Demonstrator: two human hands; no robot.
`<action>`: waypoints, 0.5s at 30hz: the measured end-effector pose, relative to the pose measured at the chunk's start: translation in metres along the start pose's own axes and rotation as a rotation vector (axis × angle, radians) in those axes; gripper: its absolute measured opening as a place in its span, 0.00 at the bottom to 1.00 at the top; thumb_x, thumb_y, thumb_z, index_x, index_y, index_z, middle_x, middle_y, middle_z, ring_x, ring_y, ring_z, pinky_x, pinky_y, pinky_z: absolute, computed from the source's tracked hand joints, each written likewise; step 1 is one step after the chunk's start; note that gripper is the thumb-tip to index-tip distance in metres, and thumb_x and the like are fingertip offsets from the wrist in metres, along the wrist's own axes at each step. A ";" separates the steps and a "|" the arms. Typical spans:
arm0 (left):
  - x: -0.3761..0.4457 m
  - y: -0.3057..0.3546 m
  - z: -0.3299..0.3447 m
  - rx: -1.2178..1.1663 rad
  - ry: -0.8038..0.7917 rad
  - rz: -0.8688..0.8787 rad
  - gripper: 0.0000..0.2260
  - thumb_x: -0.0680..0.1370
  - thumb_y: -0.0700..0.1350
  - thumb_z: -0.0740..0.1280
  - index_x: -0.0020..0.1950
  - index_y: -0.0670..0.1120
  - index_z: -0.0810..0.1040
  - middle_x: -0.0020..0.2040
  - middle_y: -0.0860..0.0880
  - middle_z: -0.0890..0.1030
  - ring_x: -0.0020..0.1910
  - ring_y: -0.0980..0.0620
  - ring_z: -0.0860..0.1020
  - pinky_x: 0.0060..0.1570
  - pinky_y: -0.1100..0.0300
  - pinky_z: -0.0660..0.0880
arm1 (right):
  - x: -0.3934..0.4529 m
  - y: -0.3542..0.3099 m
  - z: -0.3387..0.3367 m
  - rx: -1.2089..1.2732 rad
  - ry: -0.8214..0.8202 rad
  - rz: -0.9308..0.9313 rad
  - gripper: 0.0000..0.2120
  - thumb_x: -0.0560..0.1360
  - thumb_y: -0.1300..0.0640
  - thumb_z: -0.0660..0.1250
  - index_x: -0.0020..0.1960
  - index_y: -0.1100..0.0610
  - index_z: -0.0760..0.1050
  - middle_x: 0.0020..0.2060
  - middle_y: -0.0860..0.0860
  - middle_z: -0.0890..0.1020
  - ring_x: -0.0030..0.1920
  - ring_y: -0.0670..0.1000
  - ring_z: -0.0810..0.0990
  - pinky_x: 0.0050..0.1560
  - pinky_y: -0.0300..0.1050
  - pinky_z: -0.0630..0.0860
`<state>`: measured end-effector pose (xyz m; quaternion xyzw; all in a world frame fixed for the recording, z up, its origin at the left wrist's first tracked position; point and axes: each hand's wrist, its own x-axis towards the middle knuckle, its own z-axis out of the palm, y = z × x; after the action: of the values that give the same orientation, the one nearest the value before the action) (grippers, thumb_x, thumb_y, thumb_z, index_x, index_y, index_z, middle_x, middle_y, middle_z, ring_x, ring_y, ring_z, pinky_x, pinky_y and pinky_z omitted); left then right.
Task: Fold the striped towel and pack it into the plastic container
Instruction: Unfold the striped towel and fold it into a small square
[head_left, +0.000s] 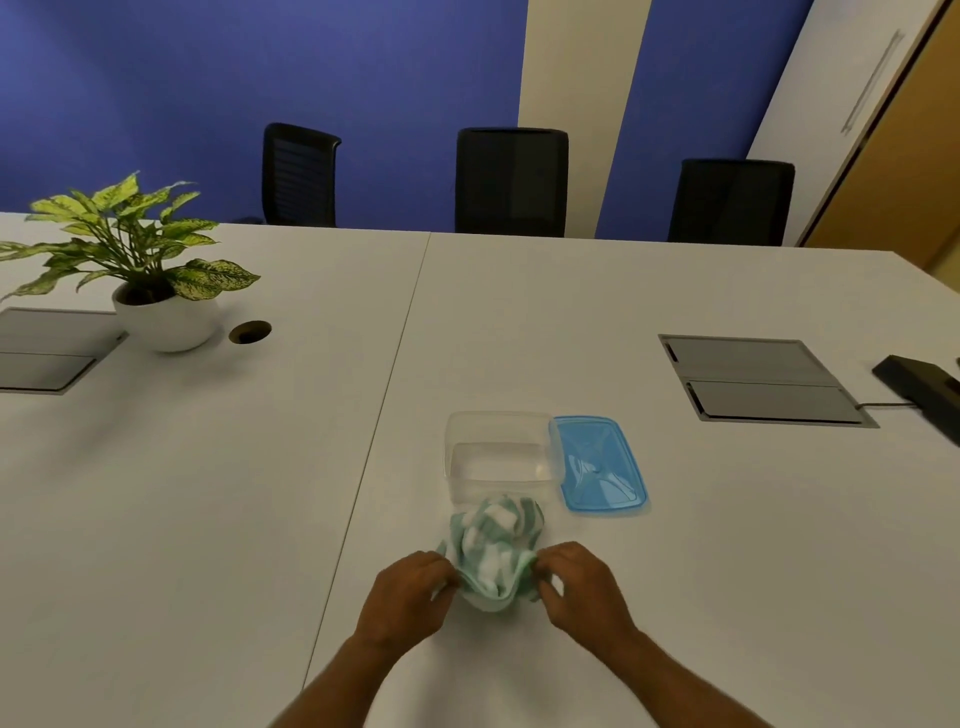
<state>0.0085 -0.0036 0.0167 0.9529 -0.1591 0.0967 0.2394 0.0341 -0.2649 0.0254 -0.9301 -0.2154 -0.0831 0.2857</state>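
Observation:
The green-and-white striped towel lies crumpled on the white table, just in front of the clear plastic container. The container stands open with nothing inside. Its blue lid lies flat on the table against the container's right side. My left hand pinches the towel's near left edge. My right hand pinches its near right edge. The towel's far end touches the container's front wall.
A potted plant in a white pot stands at the far left beside a round cable hole. Grey cable hatches are set into the table on the right and left. A black device sits at the right edge. Three black chairs line the far side.

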 end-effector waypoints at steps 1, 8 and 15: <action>0.004 0.001 -0.003 -0.003 0.023 -0.009 0.05 0.73 0.51 0.69 0.39 0.52 0.80 0.36 0.58 0.81 0.32 0.59 0.78 0.30 0.68 0.75 | 0.004 0.002 -0.004 0.031 0.032 0.057 0.08 0.64 0.62 0.75 0.40 0.52 0.81 0.38 0.45 0.84 0.40 0.46 0.81 0.40 0.44 0.80; 0.040 0.000 -0.027 -0.070 0.223 -0.035 0.07 0.69 0.39 0.76 0.39 0.46 0.79 0.37 0.52 0.81 0.33 0.56 0.78 0.30 0.66 0.77 | 0.028 0.010 -0.044 0.208 0.129 0.280 0.11 0.66 0.65 0.69 0.38 0.48 0.76 0.33 0.42 0.81 0.35 0.46 0.80 0.38 0.49 0.80; 0.076 0.002 -0.059 0.091 0.256 0.145 0.09 0.65 0.39 0.80 0.41 0.46 0.84 0.45 0.49 0.84 0.40 0.50 0.82 0.30 0.61 0.79 | 0.053 0.014 -0.093 -0.137 0.152 0.109 0.15 0.60 0.62 0.64 0.45 0.49 0.74 0.36 0.45 0.80 0.37 0.51 0.79 0.34 0.49 0.78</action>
<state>0.0725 0.0041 0.0886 0.9285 -0.1913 0.2418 0.2069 0.0846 -0.3095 0.1092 -0.9488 -0.1361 -0.1521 0.2411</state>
